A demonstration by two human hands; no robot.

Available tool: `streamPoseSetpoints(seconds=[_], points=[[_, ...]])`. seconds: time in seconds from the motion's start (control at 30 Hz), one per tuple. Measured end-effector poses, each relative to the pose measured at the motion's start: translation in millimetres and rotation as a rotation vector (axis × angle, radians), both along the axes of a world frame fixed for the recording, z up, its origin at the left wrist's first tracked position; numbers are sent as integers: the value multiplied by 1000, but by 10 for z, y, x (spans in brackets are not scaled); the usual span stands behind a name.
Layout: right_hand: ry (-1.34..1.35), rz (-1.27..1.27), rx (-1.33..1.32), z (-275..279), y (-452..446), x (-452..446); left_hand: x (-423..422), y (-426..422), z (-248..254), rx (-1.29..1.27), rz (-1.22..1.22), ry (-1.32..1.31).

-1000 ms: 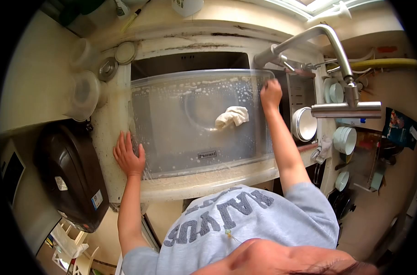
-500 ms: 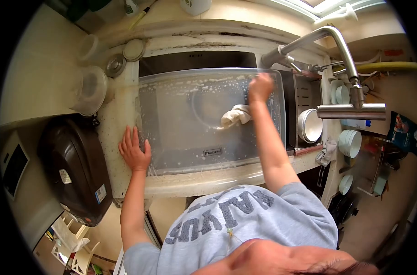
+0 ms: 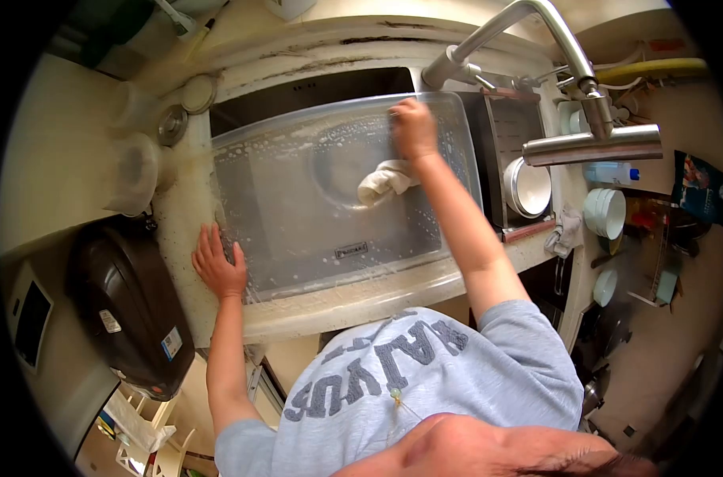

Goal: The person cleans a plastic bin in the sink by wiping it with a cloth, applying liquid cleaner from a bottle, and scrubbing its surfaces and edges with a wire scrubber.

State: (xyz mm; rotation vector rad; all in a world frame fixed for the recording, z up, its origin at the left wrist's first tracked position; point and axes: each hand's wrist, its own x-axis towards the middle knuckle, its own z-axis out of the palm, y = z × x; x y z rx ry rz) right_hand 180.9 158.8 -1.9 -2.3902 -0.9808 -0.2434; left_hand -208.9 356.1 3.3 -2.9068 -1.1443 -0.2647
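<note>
Translucent plastic container [image 3: 286,230], one, soapy, at sink [image 3: 314,97]. White cloth [image 3: 383,183], crumpled, on it, toward two o'clock. Right hand [image 3: 414,131], between one and two: fingers curled, contents indeterminable. Left hand [image 3: 220,266], eight o'clock: open, empty, on counter [image 3: 178,230].

Left arm [image 3: 229,350] almost straight, left fingers [image 3: 205,243] flat, thumb [image 3: 240,256] apart; right arm [image 3: 474,230] forward, right fingers [image 3: 402,112] curled

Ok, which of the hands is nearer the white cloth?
Right. The right hand is just beyond the white cloth and slightly to its right; the left hand is well off to its left, lower in view.
</note>
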Motion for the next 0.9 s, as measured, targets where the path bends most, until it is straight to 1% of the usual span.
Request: streamPoseSetpoints(seconds=[0.03, 0.1, 0.13, 0.2, 0.23, 0.3, 0.4, 0.5, 0.6, 0.67, 0.73, 0.77, 0.83, 0.87, 0.9], points=[[-35, -67, -50, 21, -206, 155, 4, 3, 4, 8, -2, -1], [-248, -115, -178, 31, -508, 401, -7, 0, 5, -1, -1, 6], [-240, -113, -195, 6, -608, 399, -12, -1, 3, 5, 3, 8], [-322, -127, -484, 73, -694, 392, 12, 20, -17, 5, 6, 5], [-319, -126, -498, 89, -751, 297, 5, 20, -20, 14, 4, -4], [-171, -193, -550, 235, -881, -80, 6, 23, -22, 15, -2, -20], [-63, -225, -577, 421, -1310, -771, 17, 36, -2, -2, -11, -44], [67, -291, -572, 429, -1782, -1366, 24, 28, -6, 5, -1, -30], [44, -287, -513, 390, -1750, -1300, -9, 22, 2, 20, -13, -24], [-46, -256, -492, 339, -1464, -951, 14, 31, -2, 21, -21, -42], [-132, -305, -594, 239, -1102, -554, 38, 41, -11, 25, -33, -39], [-202, -332, -580, 129, -980, -377, 5, 50, -4, 25, -41, -36], [-276, -297, -678, 140, -903, -295, -12, 68, -53, 21, -35, -32], [-251, -233, -504, 161, -1014, -391, -9, 67, -32, 16, -16, -10], [-228, -199, -470, 170, -1187, -556, -1, 46, -12, 8, 5, 10]])
